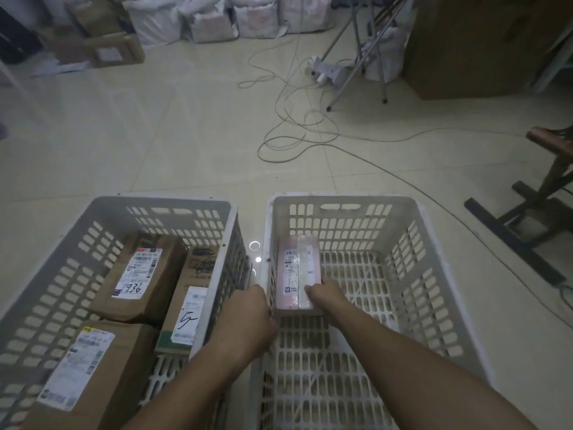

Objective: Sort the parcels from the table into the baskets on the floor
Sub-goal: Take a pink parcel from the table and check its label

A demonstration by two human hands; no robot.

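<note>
The right hand [324, 293] grips the near end of a pink parcel [298, 268], fingers curled over its edge, and the parcel lies on the floor of the right basket [434, 259], hard against that basket's left wall. The left hand [254, 311] sits at the same wall's rim, fingers curled down over it (whether it also touches the parcel I cannot tell). So this parcel looks as good as placed, with only the letting go left. It is the sole item in the right basket. The left basket [46, 290] already holds three brown parcels, among them one marked 936 [136, 271]. The table is out of view, so how many parcels remain to be sorted cannot be judged.
</note>
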